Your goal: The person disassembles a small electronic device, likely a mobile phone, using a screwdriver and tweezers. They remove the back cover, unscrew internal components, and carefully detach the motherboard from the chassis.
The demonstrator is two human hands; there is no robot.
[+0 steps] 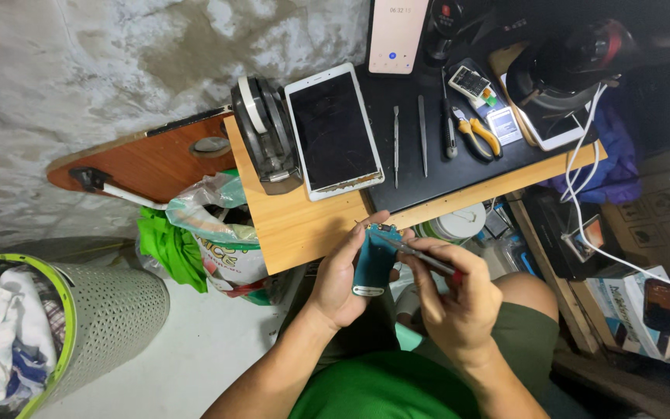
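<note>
Teal device (374, 264) in left hand (343, 279) (screwdriver (420, 254) in right hand (459, 299)).

In your left hand (343, 279) you hold a small teal device (374, 268) with a smooth, matt plastic look. Your right hand (455, 299) grips a thin tool (420, 254) with a shiny metal shaft. The desk (304, 225) is smooth light wood under a matt black mat (459, 167). The white tablet (333, 130) has a glossy glass face. The laundry basket (106, 318) is perforated grey plastic, matt.
</note>
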